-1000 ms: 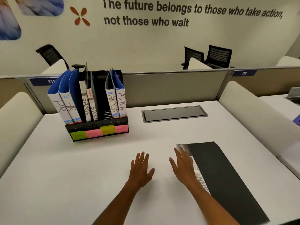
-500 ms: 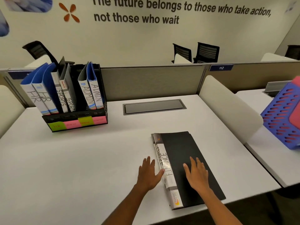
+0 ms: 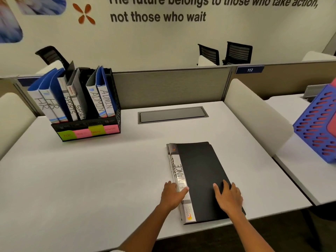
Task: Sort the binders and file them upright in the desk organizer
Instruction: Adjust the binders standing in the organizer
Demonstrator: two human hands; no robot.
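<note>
We are starting pickup of black binders (image 3: 201, 179), stacked flat at near right edge of desk (image 3: 91, 179), top spine reading FINANCE. Left hand (image 3: 171, 195) is curling on spine, thumb on top, not yet clamping. Right hand (image 3: 228, 197) is lying open, flat on cover. Organizer (image 3: 87, 130) is standing far left, HR, SPORTS, ADMIN already upright. Next, we judge: grip spine edge, lift, tilt upright, carry to free slot between SPORTS and ADMIN.

Six binders (image 3: 71, 99) upright in one organizer (image 3: 87, 130): two HR, two SPORTS, two ADMIN. Two black FINANCE binders (image 3: 198, 177) stacked flat. Two hands (image 3: 172, 196). Three chairs (image 3: 238, 52).
</note>
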